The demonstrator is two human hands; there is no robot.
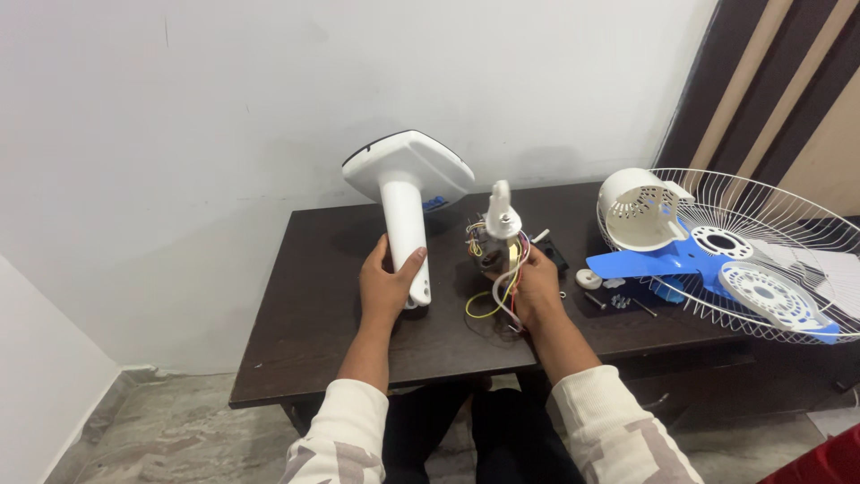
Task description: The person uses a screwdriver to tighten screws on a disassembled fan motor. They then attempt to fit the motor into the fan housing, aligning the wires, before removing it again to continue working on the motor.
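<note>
Nearest the camera, two cream sleeves [618, 430] reach forward over the front edge of a dark brown desk [296, 341]. The left hand [387, 285] is wrapped around the lower neck of a white fan stand [405, 193], holding it upright but upside down, so that its broad flat base tilts above the desk. The right hand [536, 287] grasps a fan motor [497, 242], which stands just beside the stand; a white shaft piece rises from the motor's top, and yellow, red and white wires [493, 300] loop down from it onto the desk. To the right lie small screws [618, 301] and a white round knob [589, 279]. Farther right, a white wire guard [788, 224] rests flat, carrying blue fan blades [654, 260], a white motor housing [638, 208] and a white round grille disc [761, 294]. Behind everything stands a plain white wall [224, 108].
</note>
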